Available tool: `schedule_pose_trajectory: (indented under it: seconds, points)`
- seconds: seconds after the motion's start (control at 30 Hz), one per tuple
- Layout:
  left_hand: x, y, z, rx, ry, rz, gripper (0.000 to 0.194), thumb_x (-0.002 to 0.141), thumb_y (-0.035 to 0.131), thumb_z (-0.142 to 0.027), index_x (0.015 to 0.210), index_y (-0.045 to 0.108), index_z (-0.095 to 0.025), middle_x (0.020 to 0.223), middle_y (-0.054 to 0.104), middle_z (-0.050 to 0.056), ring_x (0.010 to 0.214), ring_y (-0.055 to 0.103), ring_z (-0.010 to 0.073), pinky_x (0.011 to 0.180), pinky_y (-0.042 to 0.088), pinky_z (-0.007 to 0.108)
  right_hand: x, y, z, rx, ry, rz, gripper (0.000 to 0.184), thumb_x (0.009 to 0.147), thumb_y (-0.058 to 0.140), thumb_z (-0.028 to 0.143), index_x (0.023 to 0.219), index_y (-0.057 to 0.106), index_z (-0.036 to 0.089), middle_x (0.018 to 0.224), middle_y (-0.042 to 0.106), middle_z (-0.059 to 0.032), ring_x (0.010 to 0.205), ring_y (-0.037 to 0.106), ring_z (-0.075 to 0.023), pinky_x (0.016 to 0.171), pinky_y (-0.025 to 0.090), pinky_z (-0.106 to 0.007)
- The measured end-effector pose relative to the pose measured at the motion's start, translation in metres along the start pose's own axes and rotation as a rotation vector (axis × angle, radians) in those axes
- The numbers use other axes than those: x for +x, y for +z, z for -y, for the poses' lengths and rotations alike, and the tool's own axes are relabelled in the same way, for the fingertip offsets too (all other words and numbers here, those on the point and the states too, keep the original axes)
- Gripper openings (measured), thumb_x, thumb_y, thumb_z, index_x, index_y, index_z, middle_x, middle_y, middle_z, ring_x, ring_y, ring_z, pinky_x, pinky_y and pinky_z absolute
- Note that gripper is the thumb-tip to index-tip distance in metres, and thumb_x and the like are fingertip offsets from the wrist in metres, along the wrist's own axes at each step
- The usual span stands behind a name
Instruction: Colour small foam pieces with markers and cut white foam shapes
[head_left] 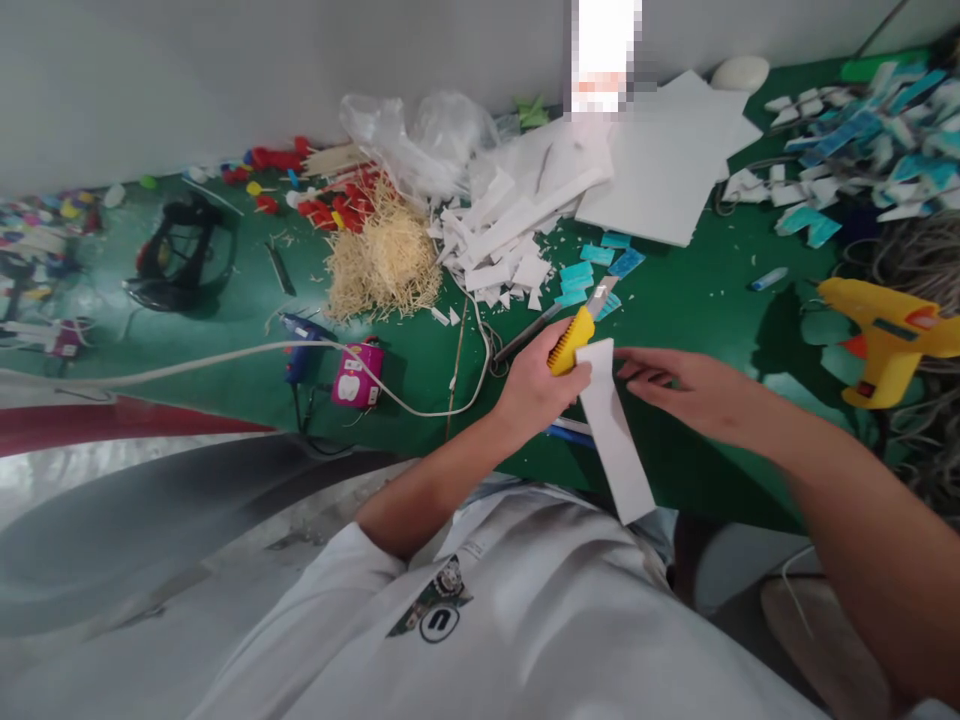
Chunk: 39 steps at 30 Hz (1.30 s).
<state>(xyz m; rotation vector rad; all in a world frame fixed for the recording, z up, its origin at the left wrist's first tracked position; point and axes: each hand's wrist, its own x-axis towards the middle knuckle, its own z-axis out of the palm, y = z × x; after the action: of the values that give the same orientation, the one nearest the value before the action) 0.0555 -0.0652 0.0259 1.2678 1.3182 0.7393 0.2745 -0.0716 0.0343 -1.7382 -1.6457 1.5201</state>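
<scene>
A flat white strip [616,435] slanted, clamped with a yellow-handled cutter [573,341] in the left hand [534,383]; right hand [690,388] curled loosely beside the strip.

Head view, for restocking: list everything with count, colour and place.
Utility knife: one, yellow, centre
Strip: one, white, beside knife
Rectangles: several, blue, near knife
Scraps: many, white, far centre
Sheets: several, white, far side
Plastic: count unclear, transparent, far side
Thin sticks: many, pale, left of scraps
Small parts: many, mostly red, behind sticks
Large glue gun: one, yellow, right
Small glue gun: one, blue, left
Box: one, pink, left
Cable: count unclear, white, left
Framelike object: one, black, left
Tube: one, light blue, right
Cord heap: one, grey, right edge
Mixed scraps: many, blue-white, right
Table: one, green, under these
Shirt: one, white, bottom
Left hand: one, bare, holding knife and strip
Right hand: one, bare, beside strip
</scene>
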Motion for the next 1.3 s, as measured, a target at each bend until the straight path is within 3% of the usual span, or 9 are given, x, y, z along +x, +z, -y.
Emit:
schedule_pose_trajectory:
  seconds: [0.1,0.23,0.4,0.5,0.63,0.83,0.9,1.1,1.3]
  points:
    - [0.004,-0.001,-0.003,-0.155,-0.134,0.009,0.059,0.080,0.065,-0.015,0.139,0.059,-0.011,0.065,0.060,-0.009,0.041,0.050,0.0060,0.042,0.045,0.018,-0.020,0.005,0.007,-0.271,-0.105,-0.270,0.058,0.084,0.068,0.053,0.133,0.072,0.024,0.120,0.077,-0.0123,0.100,0.071,-0.0306,0.077,0.058,-0.042]
    - [0.007,0.000,-0.003,-0.335,-0.171,-0.020,0.060,0.080,0.065,-0.015,0.138,0.056,-0.009,0.060,0.055,-0.011,0.040,0.050,0.0069,0.039,0.044,0.018,-0.050,0.040,0.015,-0.771,-0.469,-0.612,0.063,0.093,0.065,0.053,0.144,0.059,0.016,0.123,0.074,-0.0190,0.105,0.071,-0.0328,0.082,0.059,-0.043]
    - [0.003,-0.001,-0.001,-0.301,-0.156,-0.037,0.063,0.083,0.066,-0.019,0.144,0.053,-0.014,0.069,0.058,-0.010,0.043,0.050,0.0052,0.042,0.044,0.018,-0.052,0.073,0.008,-0.946,-0.483,-0.612,0.055,0.093,0.059,0.022,0.146,0.050,0.010,0.114,0.077,-0.0190,0.095,0.074,-0.0287,0.077,0.055,-0.039]
    - [-0.001,-0.005,0.003,-0.148,-0.052,-0.036,0.065,0.084,0.074,-0.026,0.144,0.053,-0.016,0.092,0.069,-0.002,0.056,0.057,0.0063,0.052,0.051,0.020,-0.045,0.066,0.000,-0.940,-0.489,-0.609,0.050,0.093,0.052,0.015,0.142,0.057,0.013,0.115,0.079,-0.0168,0.096,0.075,-0.0275,0.082,0.055,-0.039]
    - [-0.003,-0.010,0.012,0.045,0.163,-0.013,0.071,0.085,0.079,-0.037,0.147,0.050,-0.016,0.137,0.068,0.013,0.094,0.072,0.0169,0.086,0.062,0.031,-0.035,0.049,-0.007,-0.934,-0.479,-0.539,0.039,0.091,0.050,0.013,0.123,0.073,0.016,0.097,0.082,-0.0110,0.085,0.073,-0.0239,0.082,0.051,-0.038]
    - [-0.016,-0.021,0.021,0.365,0.503,0.004,0.054,0.105,0.053,-0.037,0.154,0.041,-0.017,0.152,0.059,0.017,0.136,0.062,0.0253,0.110,0.056,0.036,-0.016,0.040,-0.014,-0.911,-0.421,-0.557,0.029,0.086,0.051,0.013,0.094,0.078,0.020,0.089,0.078,-0.0096,0.078,0.067,-0.0230,0.070,0.041,-0.036]
    - [-0.028,-0.025,0.019,0.502,0.571,0.021,0.051,0.108,0.044,-0.030,0.157,0.039,-0.018,0.146,0.063,0.016,0.132,0.065,0.0235,0.112,0.055,0.035,-0.012,0.040,-0.016,-0.911,-0.411,-0.578,0.028,0.086,0.052,0.013,0.093,0.078,0.021,0.087,0.077,-0.0095,0.080,0.065,-0.0232,0.070,0.039,-0.036]
    - [-0.063,-0.027,0.009,0.786,0.457,0.182,0.051,0.112,0.028,-0.028,0.161,0.033,-0.019,0.115,0.070,0.010,0.090,0.068,0.0166,0.080,0.061,0.026,-0.007,0.043,-0.021,-0.898,-0.419,-0.634,0.023,0.087,0.054,0.015,0.090,0.076,0.021,0.086,0.075,-0.0095,0.081,0.062,-0.0239,0.073,0.039,-0.037]
    - [-0.071,-0.021,0.015,0.865,0.432,0.239,0.052,0.111,0.024,-0.024,0.162,0.032,-0.018,0.107,0.066,0.007,0.086,0.067,0.0143,0.073,0.060,0.022,-0.004,0.046,-0.027,-0.885,-0.426,-0.666,0.020,0.087,0.056,0.016,0.092,0.075,0.022,0.088,0.075,-0.0091,0.082,0.062,-0.0240,0.075,0.041,-0.038]
